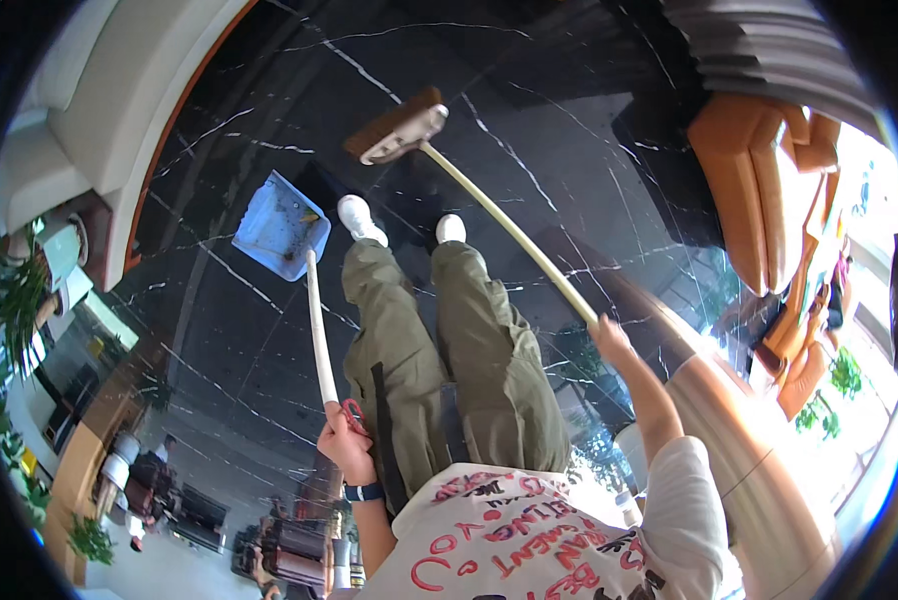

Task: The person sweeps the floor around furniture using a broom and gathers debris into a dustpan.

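My left hand [345,441] is shut around the upper end of the white handle of a blue dustpan [280,225]; a red cord loop hangs by the fingers. Some dark debris and a small yellowish bit lie inside the pan. On the other side, my right hand [612,339] grips the pale yellow pole of a broom [401,127]. Its brown bristle head is out ahead of my feet, apart from the dustpan and somewhat blurred. Whether the bristles touch the floor I cannot tell.
Dark, glossy, white-veined tiles form the floor [223,352]. A pale curved sofa-like base [111,127] borders the left, with potted plants [58,255] behind. Orange-brown carved furniture [749,195] stands at right, near a pale curved counter-like edge [749,450]. People and chairs appear far lower left.
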